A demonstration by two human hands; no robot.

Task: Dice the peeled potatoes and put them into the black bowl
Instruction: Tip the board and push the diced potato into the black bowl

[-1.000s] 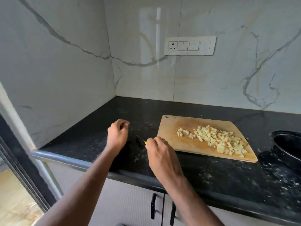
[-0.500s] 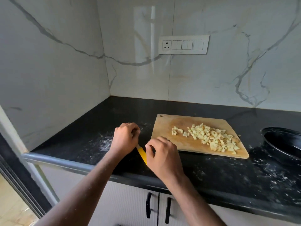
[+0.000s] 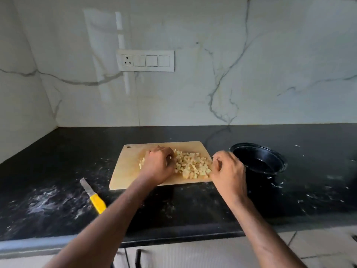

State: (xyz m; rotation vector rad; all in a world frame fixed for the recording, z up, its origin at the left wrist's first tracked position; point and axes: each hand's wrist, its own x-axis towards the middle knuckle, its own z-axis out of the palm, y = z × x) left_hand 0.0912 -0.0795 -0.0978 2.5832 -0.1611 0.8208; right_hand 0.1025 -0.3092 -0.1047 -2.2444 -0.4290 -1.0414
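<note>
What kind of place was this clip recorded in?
Most likely a home kitchen: a black stone counter against a marble-look wall with a switch and socket plate, cabinet doors below, and a wooden cutting board of diced potato beside a knife.

The left hand [image 3: 158,165] covers part of the diced potato [image 3: 193,164], its fingertips hidden. The right hand [image 3: 228,171] hides the cutting board [image 3: 123,171] corner; its curled fingers' contents cannot be told.

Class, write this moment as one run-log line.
left hand: on diced potato | right hand: at pile's right edge | knife: on counter | black bowl: no dice visible
</note>
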